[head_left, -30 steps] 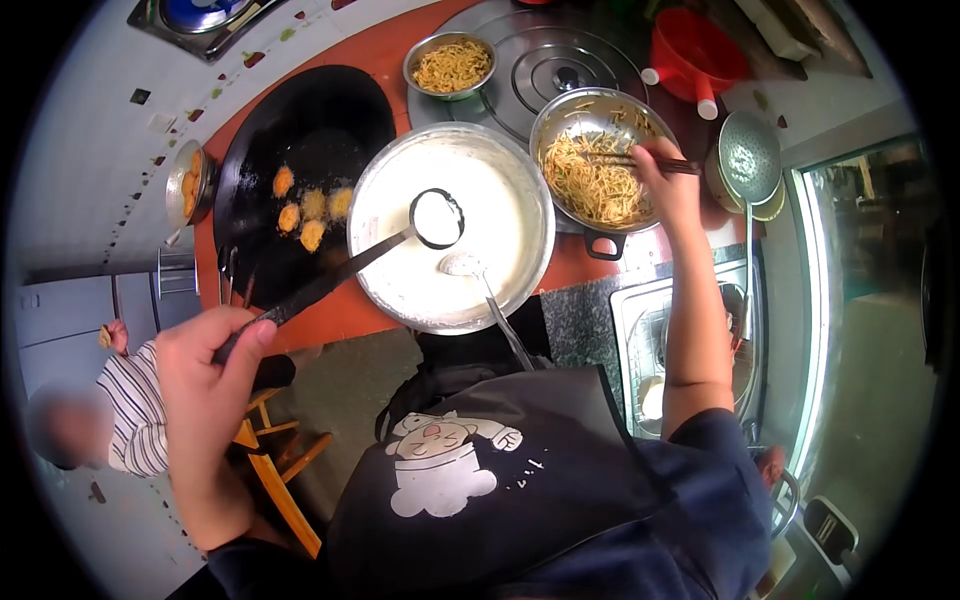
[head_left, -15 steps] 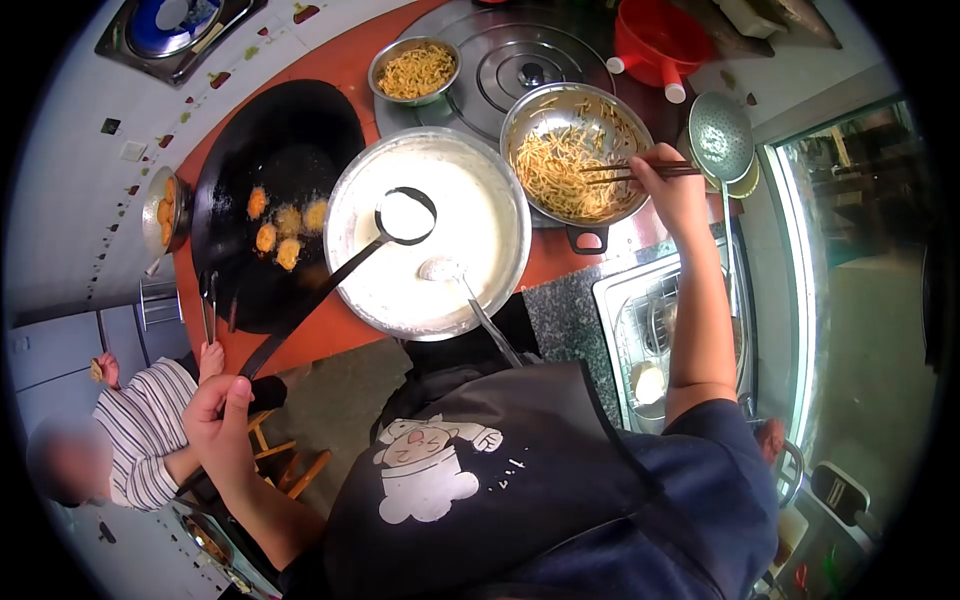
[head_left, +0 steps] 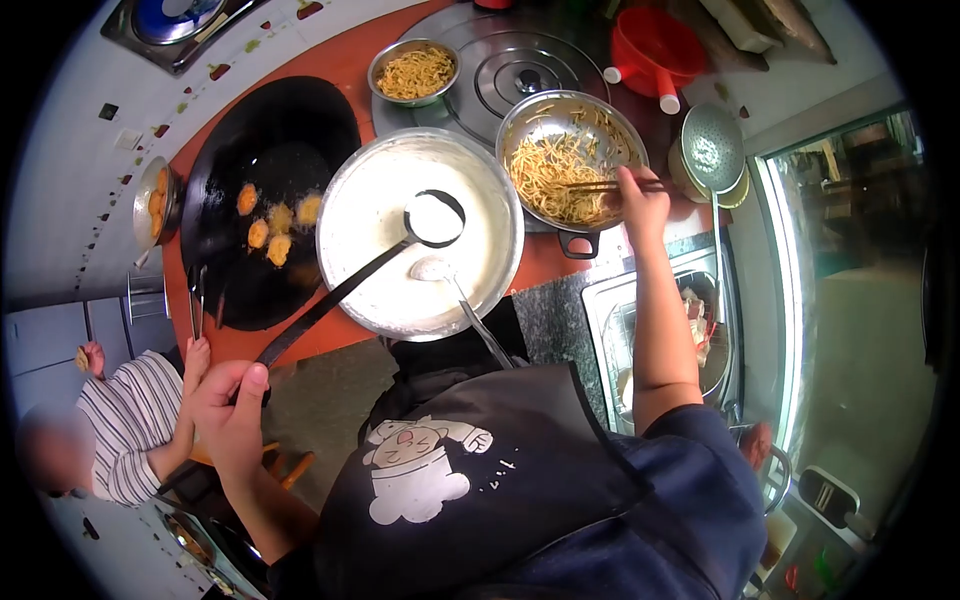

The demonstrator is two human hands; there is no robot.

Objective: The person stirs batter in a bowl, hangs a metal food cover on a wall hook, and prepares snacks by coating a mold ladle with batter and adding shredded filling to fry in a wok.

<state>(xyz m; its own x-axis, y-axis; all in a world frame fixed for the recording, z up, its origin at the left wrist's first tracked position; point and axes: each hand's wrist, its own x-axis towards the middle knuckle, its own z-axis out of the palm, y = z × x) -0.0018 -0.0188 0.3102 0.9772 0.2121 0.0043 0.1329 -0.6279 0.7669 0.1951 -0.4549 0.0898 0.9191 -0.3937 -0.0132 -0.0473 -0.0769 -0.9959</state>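
My left hand (head_left: 229, 405) is closed round the handle end of a black ladle (head_left: 340, 294). White batter fills the ladle's round bowl, which is over the large metal basin (head_left: 507, 270) of white batter (head_left: 375, 215). A metal spoon (head_left: 467, 310) leans in the same basin, touched by neither hand. In my right hand (head_left: 643, 207) is a pair of brown chopsticks (head_left: 595, 187). Their tips reach into the shredded filling (head_left: 545, 172) in a metal pan (head_left: 628, 130) with a black handle.
Several orange fritters (head_left: 257, 234) fry in a black wok (head_left: 225, 150) at left. Behind stands a small bowl (head_left: 413, 98) of shreds. A red pot (head_left: 655, 50) and a perforated skimmer (head_left: 712, 150) are at back right. Beside the wok, a person in a striped top (head_left: 130, 420) holds tongs (head_left: 196, 300).
The ladle's bowl has shifted right over the batter. My right hand has moved left, bringing the chopsticks further into the shreds. The view has shifted slightly.
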